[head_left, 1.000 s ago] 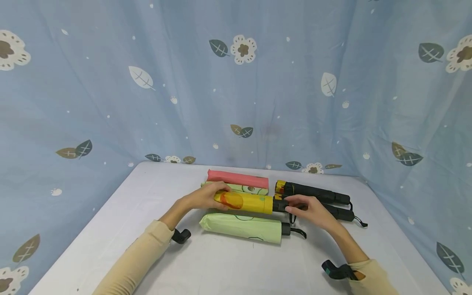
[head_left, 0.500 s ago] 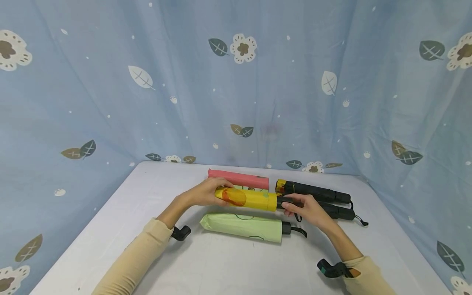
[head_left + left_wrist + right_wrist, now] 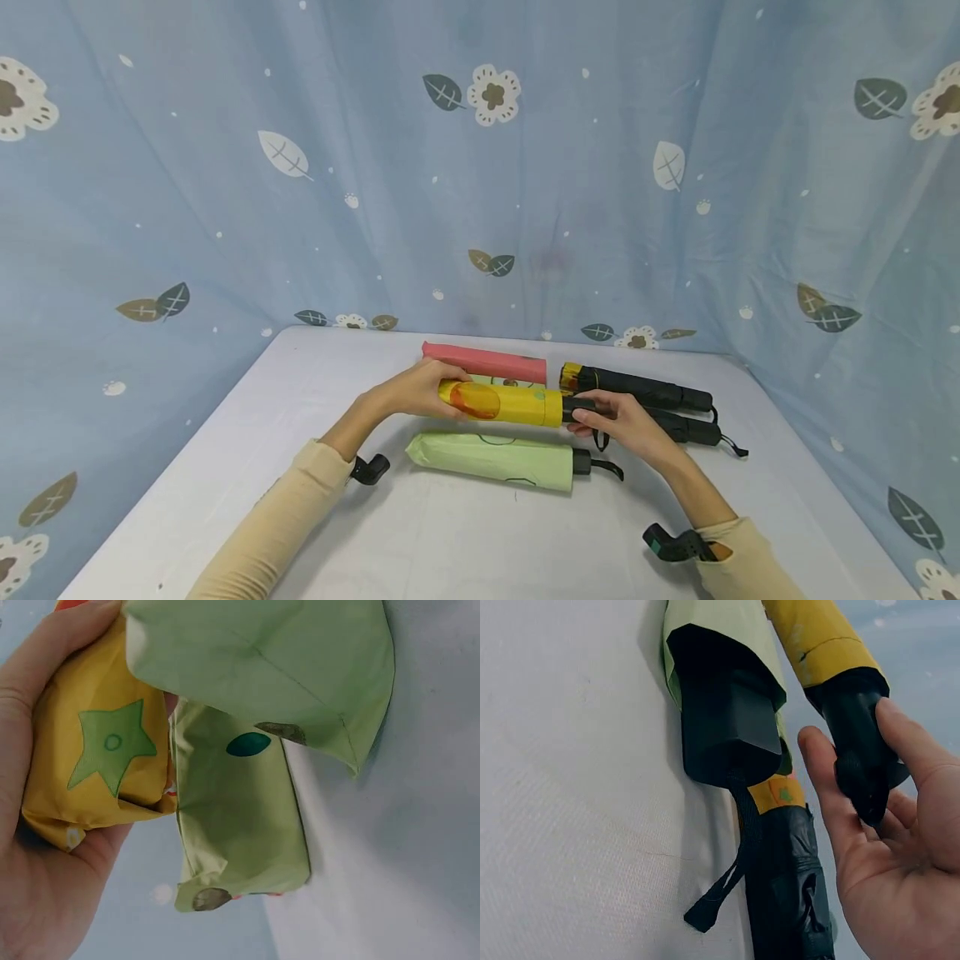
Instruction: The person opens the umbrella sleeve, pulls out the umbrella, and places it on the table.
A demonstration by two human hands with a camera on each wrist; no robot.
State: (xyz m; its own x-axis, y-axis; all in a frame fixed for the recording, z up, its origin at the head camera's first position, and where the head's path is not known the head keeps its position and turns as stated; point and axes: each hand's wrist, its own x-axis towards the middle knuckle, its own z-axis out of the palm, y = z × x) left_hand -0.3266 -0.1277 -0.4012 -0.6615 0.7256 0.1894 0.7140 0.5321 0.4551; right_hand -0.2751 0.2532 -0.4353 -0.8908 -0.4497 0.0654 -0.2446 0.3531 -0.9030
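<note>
A folded umbrella in a yellow cover is held level above the table between both hands. My left hand grips its left end; in the left wrist view, a green star shows on the yellow cover beside the palm. At the other end, my right hand holds the black handle, with the thumb on one side and fingers on the other. Nearer me lies a folded umbrella in a pale green cover, its black handle and strap pointing right. The yellow umbrella partly hides another pale green umbrella.
A red-covered umbrella lies at the back of the white table. On the right are two black folded umbrellas, the rear one and the front one, partly behind my right hand. A patterned blue curtain surrounds the table.
The yellow umbrella has risen slightly and shifted a little right, with my left hand moving along. My right fingers have come further round its handle. The other umbrellas have stayed put.
</note>
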